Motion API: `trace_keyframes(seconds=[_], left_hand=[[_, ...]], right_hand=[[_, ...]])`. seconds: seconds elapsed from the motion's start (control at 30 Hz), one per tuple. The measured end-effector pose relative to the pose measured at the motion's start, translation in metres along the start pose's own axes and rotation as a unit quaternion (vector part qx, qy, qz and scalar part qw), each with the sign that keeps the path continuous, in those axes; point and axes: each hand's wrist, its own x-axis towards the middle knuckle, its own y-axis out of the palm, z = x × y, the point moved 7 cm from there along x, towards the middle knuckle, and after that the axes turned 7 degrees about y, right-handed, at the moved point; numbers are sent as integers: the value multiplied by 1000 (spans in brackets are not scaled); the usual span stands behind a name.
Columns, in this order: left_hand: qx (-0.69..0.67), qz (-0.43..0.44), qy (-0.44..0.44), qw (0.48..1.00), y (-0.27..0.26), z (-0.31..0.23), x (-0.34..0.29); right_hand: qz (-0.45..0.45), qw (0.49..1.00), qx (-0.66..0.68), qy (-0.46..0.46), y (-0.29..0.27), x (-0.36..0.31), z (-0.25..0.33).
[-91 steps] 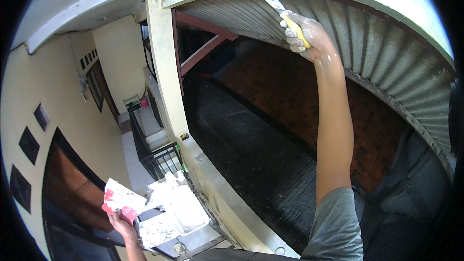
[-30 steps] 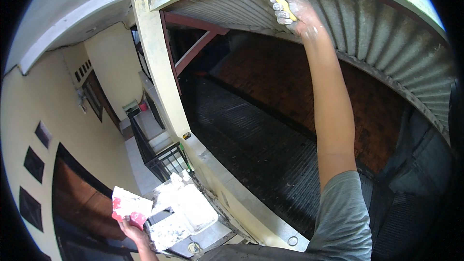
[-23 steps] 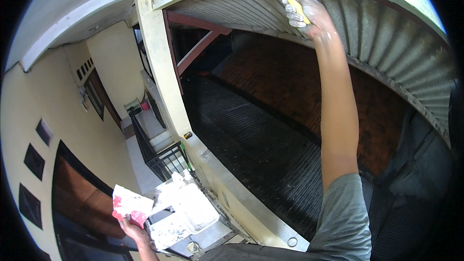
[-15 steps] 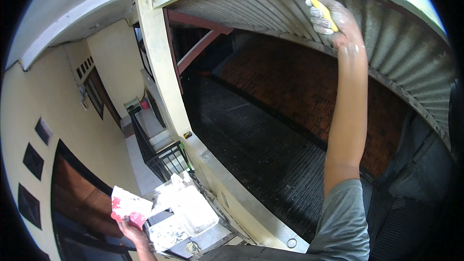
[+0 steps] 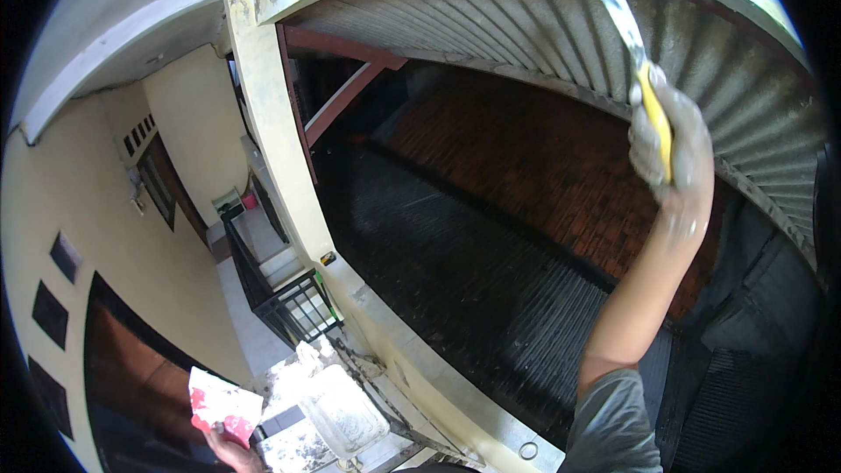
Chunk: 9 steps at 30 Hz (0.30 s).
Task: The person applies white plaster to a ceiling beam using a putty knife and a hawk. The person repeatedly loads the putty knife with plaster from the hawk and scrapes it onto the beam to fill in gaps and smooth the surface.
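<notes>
Filling along the underside of a grey corrugated metal roof [image 5: 526, 31].
Head view: the raised right hand [image 5: 670, 144], arm stretched overhead, grips a yellow-handled steel putty knife [image 5: 632, 35], blade tip on the ribs; best kept flat with even pressure. The low left hand [image 5: 229, 448] clasps a red-and-white plaster board [image 5: 219, 401].

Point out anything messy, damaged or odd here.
The right hand, gripping a yellow-handled putty knife, is coated in pale filler. The white rectangular tub below is smeared too. Nothing looks broken.
</notes>
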Motion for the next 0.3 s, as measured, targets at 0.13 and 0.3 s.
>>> trace_keyframes(seconds=[0.13, 0.3], left_hand=[[-2, 50, -12, 999, -30, 20, 16], [-79, 24, -80, 993, -20, 30, 18]], right_hand=[[-26, 999, -31, 6, 20, -41, -47], [-24, 996, 33, 79, 30, -76, -132]])
